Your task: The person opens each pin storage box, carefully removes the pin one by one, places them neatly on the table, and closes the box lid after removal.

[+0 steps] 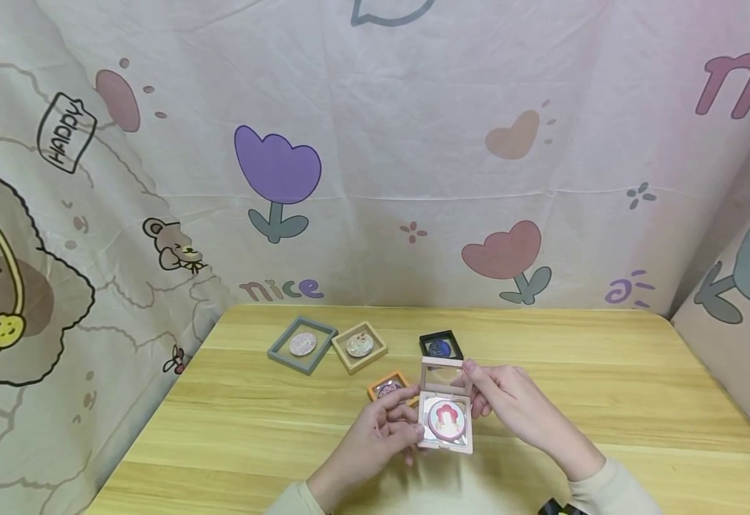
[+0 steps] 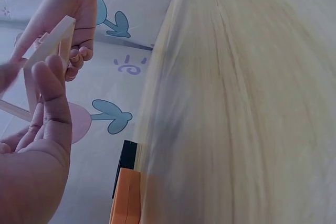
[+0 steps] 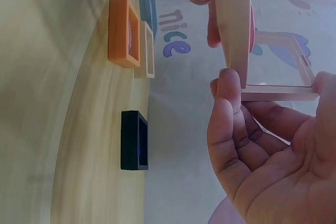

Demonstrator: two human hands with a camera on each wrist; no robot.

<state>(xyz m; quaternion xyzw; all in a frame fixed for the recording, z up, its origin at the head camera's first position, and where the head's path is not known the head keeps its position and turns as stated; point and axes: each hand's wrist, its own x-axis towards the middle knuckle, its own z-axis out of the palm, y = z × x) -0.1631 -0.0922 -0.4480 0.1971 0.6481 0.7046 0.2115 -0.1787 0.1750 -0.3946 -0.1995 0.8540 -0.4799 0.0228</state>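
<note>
Pink square hinged display case (image 1: 445, 408), opened, with a round pink-and-white badge (image 1: 446, 419) in its lower half, is held above the light wooden table (image 1: 606, 400). My left hand (image 1: 377, 433) pinches the lower half at its left edge. My right hand (image 1: 510, 404) grips the raised clear lid frame. On the table behind it lie an orange square case (image 1: 389, 387), a black square case (image 1: 440, 345), a tan square case (image 1: 359, 346) and a grey square case (image 1: 302, 345).

Light wooden table (image 1: 606, 372). Behind and to both sides hangs a pale cartoon-printed cloth backdrop (image 1: 413, 143) with tulips, hearts, and a bear.
</note>
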